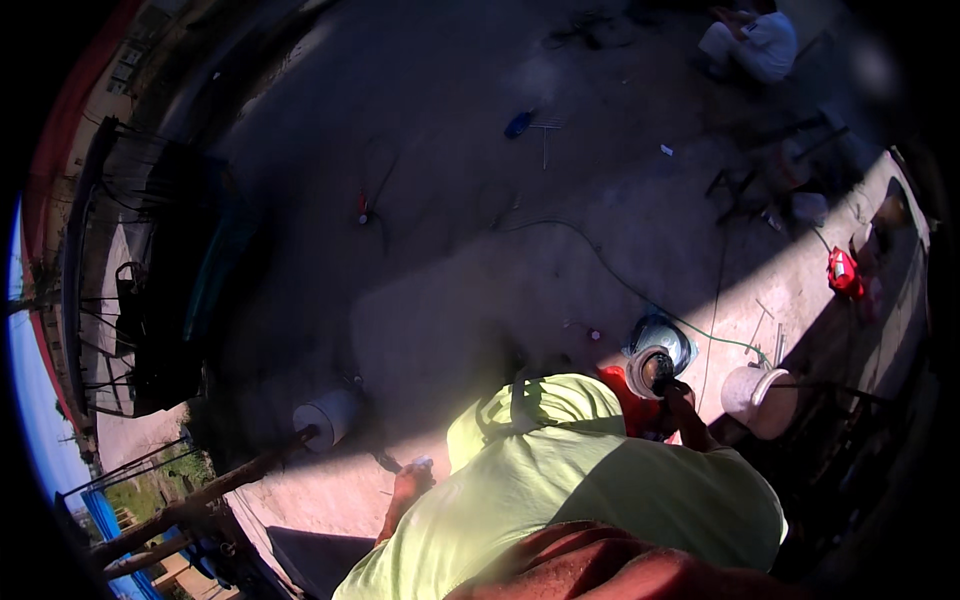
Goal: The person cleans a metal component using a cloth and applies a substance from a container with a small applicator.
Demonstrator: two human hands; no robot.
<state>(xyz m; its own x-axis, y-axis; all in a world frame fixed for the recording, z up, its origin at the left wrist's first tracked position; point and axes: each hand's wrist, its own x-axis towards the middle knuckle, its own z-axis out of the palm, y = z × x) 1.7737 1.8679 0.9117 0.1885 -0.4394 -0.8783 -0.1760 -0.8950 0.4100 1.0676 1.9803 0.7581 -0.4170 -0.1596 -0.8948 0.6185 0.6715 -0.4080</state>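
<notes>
My left hand reaches out low on the left, its fingers closed near a small pale thing too small to name. On the right, my right hand is in shadow, its fingers bent in at the rim of a round pale container with a dark opening. What those fingers grip is too dark to tell. Beyond the container lies a bluish, shiny plastic-like sheet or bag. Something red shows beside the container, partly hidden by my lime-green shirt.
A white bucket stands right of my right hand, another pale bucket at left by a wooden pole. A green hose crosses the concrete floor. A red bag lies far right. Another person crouches at the far right.
</notes>
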